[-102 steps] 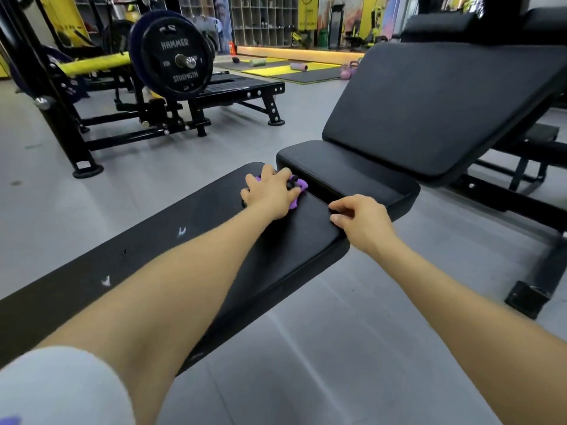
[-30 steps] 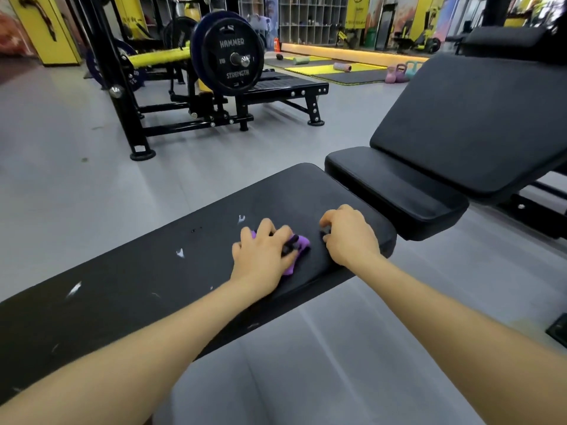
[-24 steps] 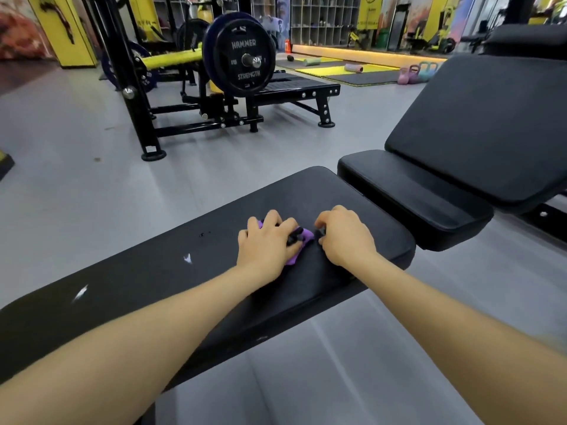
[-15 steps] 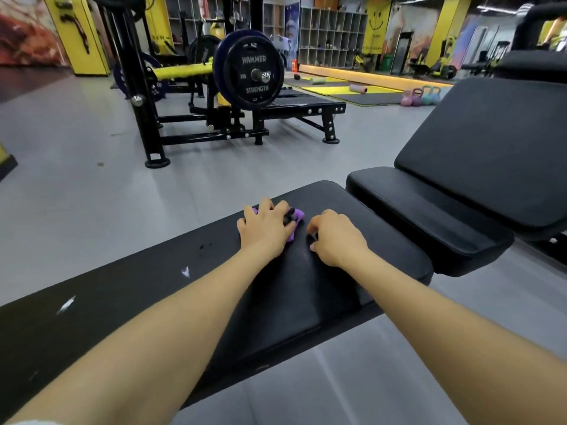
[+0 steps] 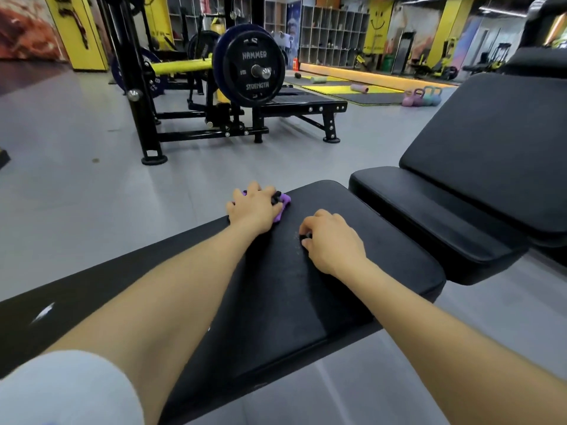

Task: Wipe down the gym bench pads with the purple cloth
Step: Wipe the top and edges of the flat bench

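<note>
From the head view, a long flat black bench pad [image 5: 291, 286] runs from the lower left toward the centre right. The left hand [image 5: 253, 208] lies palm down on the purple cloth [image 5: 283, 204] at the pad's far edge, near its far right corner, fingers curled over the bunched fabric and pressing it onto the pad; purple shows on both sides of the hand. The right hand [image 5: 333, 240] rests on the pad just beside it, nearer the right end, with the fingers tucked under against the surface; whether they pinch anything I cannot tell. A faint pale speckling marks the pad between the two hands. A white sleeve [image 5: 67, 391] covers the left upper arm at the lower left corner.

Beyond the pad's right end sits a second bench's seat pad [image 5: 429, 216], with its inclined back pad [image 5: 497, 142] rising behind it. Across the grey floor [image 5: 76, 179] stands a weight machine carrying a plate [image 5: 251, 70] marked HAMMER STRENGTH. Kettlebells [image 5: 423, 96] stand farther back.
</note>
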Demonstrator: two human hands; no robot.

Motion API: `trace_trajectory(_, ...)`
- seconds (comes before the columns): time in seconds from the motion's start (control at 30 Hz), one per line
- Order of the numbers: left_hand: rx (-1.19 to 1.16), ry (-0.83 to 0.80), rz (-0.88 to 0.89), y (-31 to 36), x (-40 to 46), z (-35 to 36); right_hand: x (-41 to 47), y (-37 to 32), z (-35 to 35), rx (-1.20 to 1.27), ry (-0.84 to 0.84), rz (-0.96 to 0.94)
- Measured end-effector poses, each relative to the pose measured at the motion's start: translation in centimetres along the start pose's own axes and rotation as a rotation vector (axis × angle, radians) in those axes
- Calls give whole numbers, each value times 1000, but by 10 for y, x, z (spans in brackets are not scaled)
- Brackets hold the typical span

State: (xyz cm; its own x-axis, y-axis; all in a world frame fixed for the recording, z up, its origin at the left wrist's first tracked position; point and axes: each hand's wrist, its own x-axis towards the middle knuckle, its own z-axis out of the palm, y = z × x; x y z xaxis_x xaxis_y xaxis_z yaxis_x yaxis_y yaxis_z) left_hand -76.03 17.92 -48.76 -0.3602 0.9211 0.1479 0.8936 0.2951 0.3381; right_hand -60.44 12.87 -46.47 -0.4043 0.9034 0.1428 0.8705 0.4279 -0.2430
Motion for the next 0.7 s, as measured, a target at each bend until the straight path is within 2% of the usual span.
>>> trace_trajectory(0.3,86,-30,152,-22,-65,-15,0,4,-2,29,-66,10)
trace_trajectory(0.57,-19,-8,-28,5,13,-3,4,6,1,23,-51,-8)
trace_trajectory(0.7,-68,-18,-69,2,14,-5,0,4,4,-8,-35,-18)
